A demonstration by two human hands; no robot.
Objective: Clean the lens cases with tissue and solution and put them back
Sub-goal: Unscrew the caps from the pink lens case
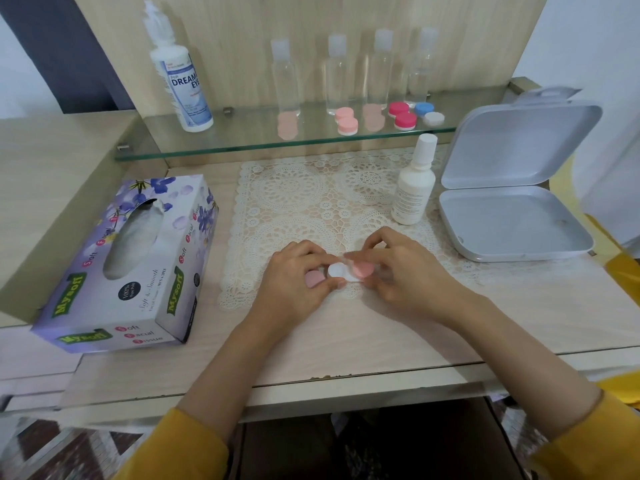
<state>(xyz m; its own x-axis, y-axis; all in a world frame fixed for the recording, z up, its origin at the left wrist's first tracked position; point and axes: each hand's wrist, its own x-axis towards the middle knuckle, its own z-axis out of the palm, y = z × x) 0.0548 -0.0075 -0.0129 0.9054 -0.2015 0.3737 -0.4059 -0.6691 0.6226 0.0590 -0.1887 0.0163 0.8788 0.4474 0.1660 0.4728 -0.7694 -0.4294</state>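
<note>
Could drop the loose pink cap (314,279), seemingly tucked under L fingers; would roll off the lace mat (294,192) w/ any slack in grip. Could tip the lens case (341,273) while twisting the 2nd cap (363,270); would spill leftover fluid, if any, from the open white well. Could cross-thread w/ a skewed twist.

Pose: left hand (298,278) curled, pinching case's L end from above, low over mat's front edge. Right hand (405,268) curled too, thumb & fingertips clamped round the 2nd cap. Both forearms angled inward. No tissue in hand yet: tissue box (128,258) well apart at L. Small white bottle (414,188) capped, upright, behind R hand.
</note>
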